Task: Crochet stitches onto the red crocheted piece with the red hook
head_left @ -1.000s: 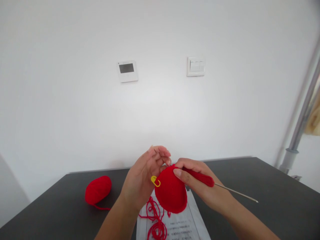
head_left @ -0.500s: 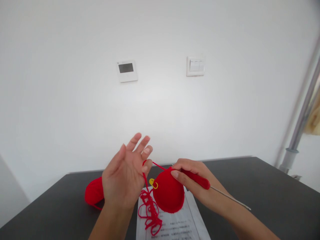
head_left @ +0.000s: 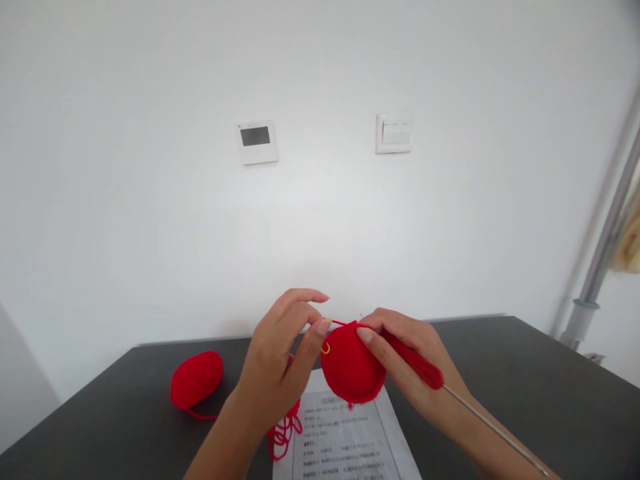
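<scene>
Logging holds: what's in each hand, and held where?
Right hand: red piece by its upper right edge, hook by its red handle. Left hand: near the piece's left edge; hold can't be told.

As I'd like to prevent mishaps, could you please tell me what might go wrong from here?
The loose yarn lies in loops near the left hand, so it might tangle. The hook in the right hand has a long metal end jutting back toward the person, which could snag.

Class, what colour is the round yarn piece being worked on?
The round yarn piece is plain red, seen in the head view.
</scene>
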Demonstrator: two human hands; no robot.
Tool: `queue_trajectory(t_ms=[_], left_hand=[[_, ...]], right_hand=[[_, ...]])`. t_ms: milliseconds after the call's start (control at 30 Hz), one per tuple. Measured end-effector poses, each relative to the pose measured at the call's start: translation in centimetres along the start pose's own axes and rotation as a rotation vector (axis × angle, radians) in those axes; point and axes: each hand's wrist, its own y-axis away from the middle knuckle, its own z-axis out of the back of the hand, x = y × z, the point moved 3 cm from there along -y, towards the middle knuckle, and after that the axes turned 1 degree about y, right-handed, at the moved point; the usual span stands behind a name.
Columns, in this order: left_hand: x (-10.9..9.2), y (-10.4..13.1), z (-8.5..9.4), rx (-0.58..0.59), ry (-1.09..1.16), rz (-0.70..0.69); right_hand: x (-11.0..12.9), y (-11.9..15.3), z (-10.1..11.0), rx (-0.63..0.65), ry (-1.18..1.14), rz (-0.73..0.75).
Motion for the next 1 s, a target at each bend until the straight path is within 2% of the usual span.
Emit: queue_trajectory(t_ms=[167,267,400,533,633,733,833,933,1000], left_hand=[[0.6,0.1,-0.5,0.018,-0.124,-0.048],[0.5,0.1,-1.0,0.066,-0.096,-0.032],[0.3,-0.1,-1.7,0.178,0.173,0.231],[0.7,-0.2,-2.2,0.117,0.422,0.433],[1.4,0.0,-2.5,0.109,0.556,0.565],[1.9,0.2,-2.5,0.091,0.640,0.665],[1.9,0.2,-2.6,0.095,0.679,0.702],[1.5,0.1,-2.7,0.123,0.721,0.725],[1.3,0.2,-2.7,0.102,0.738,0.742]], right_hand=[[0.2,0.0,0.0,-0.020,0.064,0.021],[0.1,0.1,0.1,-0.027,0.061,0.010],[0.1,0.1,0.1,-0.018,0.026,0.006],[0.1,0.1,-0.1,-0.016,-0.017,0.002],[-0.1,0.3,0.3,-0.154,-0.135,0.011],[0.0,0.7,0.8,-0.278,-0.439,0.101],[0.6,1.1,0.9,-0.204,-0.674,0.178],[0.8,1.4,0.4,-0.084,-0.708,0.171],[0.7,1.5,0.1,-0.060,-0.705,0.156]])
